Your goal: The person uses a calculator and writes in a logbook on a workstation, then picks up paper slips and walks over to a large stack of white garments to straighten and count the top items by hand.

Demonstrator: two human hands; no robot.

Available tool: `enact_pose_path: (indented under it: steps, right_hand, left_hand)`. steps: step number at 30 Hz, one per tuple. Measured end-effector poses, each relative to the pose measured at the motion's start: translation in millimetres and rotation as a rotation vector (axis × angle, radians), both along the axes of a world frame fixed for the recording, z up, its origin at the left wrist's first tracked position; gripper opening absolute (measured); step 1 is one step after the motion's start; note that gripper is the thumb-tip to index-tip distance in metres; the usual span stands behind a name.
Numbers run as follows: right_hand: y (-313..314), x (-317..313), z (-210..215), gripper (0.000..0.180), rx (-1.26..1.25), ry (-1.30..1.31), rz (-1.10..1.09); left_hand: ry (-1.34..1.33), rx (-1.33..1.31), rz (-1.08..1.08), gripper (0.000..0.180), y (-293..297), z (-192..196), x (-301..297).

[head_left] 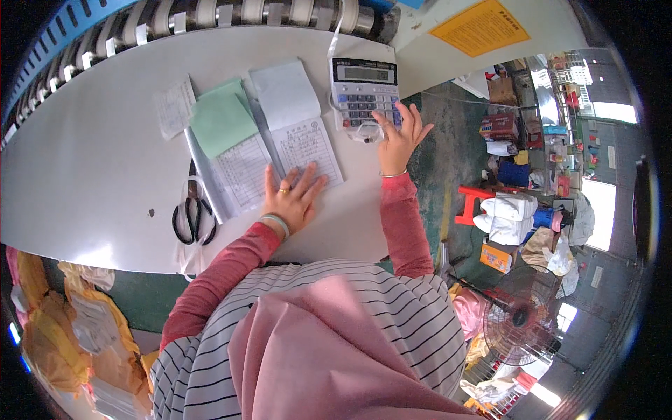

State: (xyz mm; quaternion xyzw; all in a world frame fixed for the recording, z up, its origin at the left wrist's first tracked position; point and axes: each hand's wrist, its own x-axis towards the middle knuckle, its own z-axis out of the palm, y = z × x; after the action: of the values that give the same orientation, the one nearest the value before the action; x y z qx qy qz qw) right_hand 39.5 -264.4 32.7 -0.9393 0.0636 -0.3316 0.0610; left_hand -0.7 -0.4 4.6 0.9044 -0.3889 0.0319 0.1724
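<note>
tabletop ends beneath right hand

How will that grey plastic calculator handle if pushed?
The grey plastic calculator looks rigid, so it should keep its shape. Lying broad and low, it would probably slide rather than tip. The narrow white strip near its top edge might hold it back; whether they join is unclear.

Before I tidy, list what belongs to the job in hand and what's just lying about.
Apparently in use:
- form booklet, under the left fingers
- calculator, by the right fingers
- green sheets on the booklet

Apparently just lying about:
- black-handled scissors
- orange box
</note>
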Motion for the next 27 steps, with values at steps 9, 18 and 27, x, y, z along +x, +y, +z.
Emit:
enact_pose_path:
  steps: [9,18,27]
  right_hand:
    - [-10,-32,-9,0.046,0.003,0.014,-0.030]
    - [-11,-17,-5,0.040,0.027,-0.054,-0.119]
    - [-10,-5,-2,0.025,-0.022,0.041,-0.060]
  left_hand:
    - [0.033,-0.001,-0.018,0.063,-2,2,0]
    - [0.060,0.021,-0.017,0.065,-2,1,0]
    - [0.043,0.023,-0.008,0.061,-2,1,1]
